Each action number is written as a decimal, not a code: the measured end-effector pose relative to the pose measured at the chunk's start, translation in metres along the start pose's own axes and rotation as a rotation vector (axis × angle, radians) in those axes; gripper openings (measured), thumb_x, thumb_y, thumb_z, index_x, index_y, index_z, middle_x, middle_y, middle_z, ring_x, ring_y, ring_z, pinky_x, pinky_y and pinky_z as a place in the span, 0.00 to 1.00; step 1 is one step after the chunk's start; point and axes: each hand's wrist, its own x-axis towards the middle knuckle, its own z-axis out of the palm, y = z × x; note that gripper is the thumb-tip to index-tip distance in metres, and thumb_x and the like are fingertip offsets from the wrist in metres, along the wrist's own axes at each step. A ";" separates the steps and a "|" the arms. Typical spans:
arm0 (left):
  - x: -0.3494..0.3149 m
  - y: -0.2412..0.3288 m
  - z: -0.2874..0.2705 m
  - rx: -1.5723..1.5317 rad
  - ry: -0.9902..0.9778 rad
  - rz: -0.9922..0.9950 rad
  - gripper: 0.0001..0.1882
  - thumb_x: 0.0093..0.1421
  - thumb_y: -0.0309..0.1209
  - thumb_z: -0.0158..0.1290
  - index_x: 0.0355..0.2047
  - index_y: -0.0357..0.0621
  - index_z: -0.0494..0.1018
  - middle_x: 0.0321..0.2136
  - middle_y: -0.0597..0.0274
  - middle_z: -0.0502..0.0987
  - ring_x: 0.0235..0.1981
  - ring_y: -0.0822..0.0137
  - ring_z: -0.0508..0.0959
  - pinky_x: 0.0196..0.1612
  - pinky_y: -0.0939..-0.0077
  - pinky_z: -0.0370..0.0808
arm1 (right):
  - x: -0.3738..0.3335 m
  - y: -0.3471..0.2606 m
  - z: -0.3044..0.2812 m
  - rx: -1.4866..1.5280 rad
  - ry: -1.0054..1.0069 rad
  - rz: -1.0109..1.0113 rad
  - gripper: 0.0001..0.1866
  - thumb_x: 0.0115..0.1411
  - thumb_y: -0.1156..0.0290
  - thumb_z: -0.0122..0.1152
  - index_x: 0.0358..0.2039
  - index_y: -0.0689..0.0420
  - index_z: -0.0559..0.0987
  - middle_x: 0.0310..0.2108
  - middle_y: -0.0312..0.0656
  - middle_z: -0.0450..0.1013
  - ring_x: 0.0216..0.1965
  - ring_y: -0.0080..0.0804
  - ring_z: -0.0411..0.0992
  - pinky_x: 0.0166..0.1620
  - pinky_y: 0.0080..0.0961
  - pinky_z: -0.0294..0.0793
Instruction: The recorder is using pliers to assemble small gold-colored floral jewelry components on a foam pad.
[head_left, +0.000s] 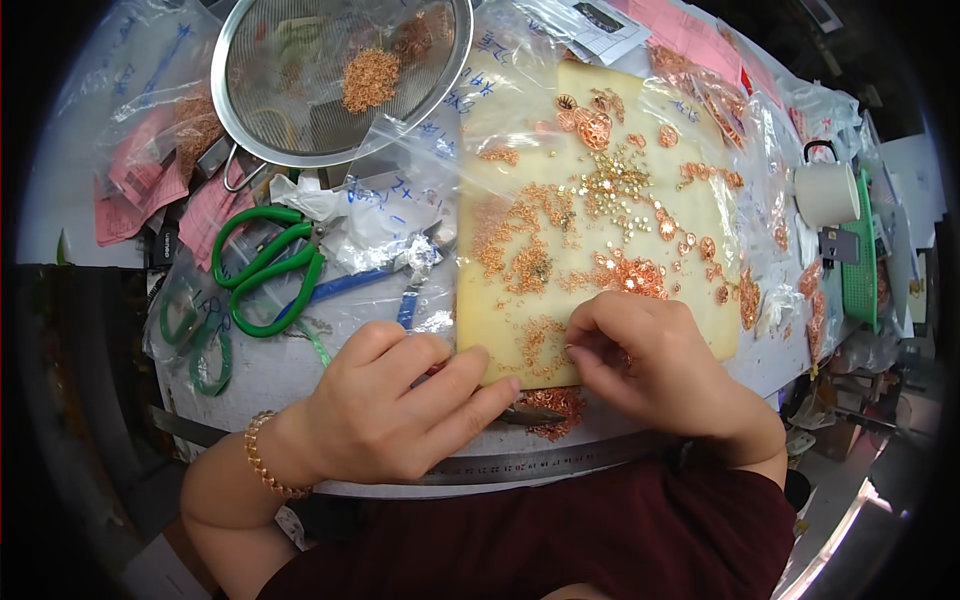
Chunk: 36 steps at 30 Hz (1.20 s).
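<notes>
My left hand, with a beaded bracelet at its wrist, is closed round pliers; only their dark metal jaws show beyond my fingers, and the handles are mostly hidden. Thumb and forefinger of my right hand pinch together over the yellow mat; whatever they hold is too small to name. Small copper-coloured rings lie scattered between my hands. A heap of copper-coloured links sits by the plier jaws at the mat's front edge. Beyond my right hand is a pile of copper-coloured pieces.
Green-handled scissors lie on plastic bags at the left. A mesh strainer holding small copper-coloured bits stands behind them. Gold-coloured bits are spread on the mat. A white mug and green basket stand right. A steel ruler runs along the front edge.
</notes>
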 end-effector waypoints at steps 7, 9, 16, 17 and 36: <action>0.001 -0.003 0.002 -0.028 0.005 -0.011 0.20 0.49 0.33 0.54 0.43 0.46 0.80 0.38 0.65 0.77 0.31 0.70 0.72 0.33 0.74 0.65 | 0.008 0.000 0.002 -0.058 -0.043 0.052 0.06 0.55 0.81 0.63 0.31 0.61 0.74 0.22 0.40 0.74 0.23 0.29 0.76 0.27 0.23 0.75; 0.000 -0.003 0.002 -0.033 0.014 -0.009 0.20 0.49 0.33 0.53 0.43 0.45 0.80 0.38 0.64 0.77 0.31 0.70 0.72 0.32 0.75 0.65 | 0.009 0.001 0.003 -0.051 -0.051 0.047 0.06 0.55 0.81 0.62 0.32 0.61 0.74 0.22 0.40 0.74 0.23 0.30 0.76 0.27 0.23 0.75; 0.001 -0.003 0.001 -0.039 0.012 -0.010 0.19 0.49 0.33 0.53 0.43 0.45 0.80 0.38 0.64 0.77 0.31 0.70 0.72 0.32 0.74 0.65 | 0.010 -0.001 0.003 -0.057 -0.059 0.050 0.06 0.55 0.82 0.62 0.32 0.61 0.74 0.23 0.42 0.75 0.23 0.31 0.77 0.27 0.24 0.75; 0.001 -0.003 0.001 -0.042 0.008 -0.012 0.19 0.49 0.33 0.53 0.43 0.45 0.80 0.38 0.64 0.76 0.31 0.70 0.72 0.32 0.75 0.65 | 0.010 -0.001 0.003 -0.057 -0.057 0.049 0.06 0.55 0.82 0.62 0.32 0.61 0.74 0.23 0.42 0.75 0.23 0.31 0.77 0.27 0.24 0.75; 0.002 -0.007 0.002 -0.488 0.082 -0.433 0.23 0.42 0.24 0.63 0.43 0.44 0.81 0.33 0.63 0.78 0.30 0.61 0.75 0.38 0.68 0.72 | -0.005 0.002 -0.016 0.659 -0.080 0.158 0.05 0.60 0.86 0.60 0.36 0.70 0.82 0.32 0.45 0.76 0.31 0.27 0.78 0.34 0.20 0.77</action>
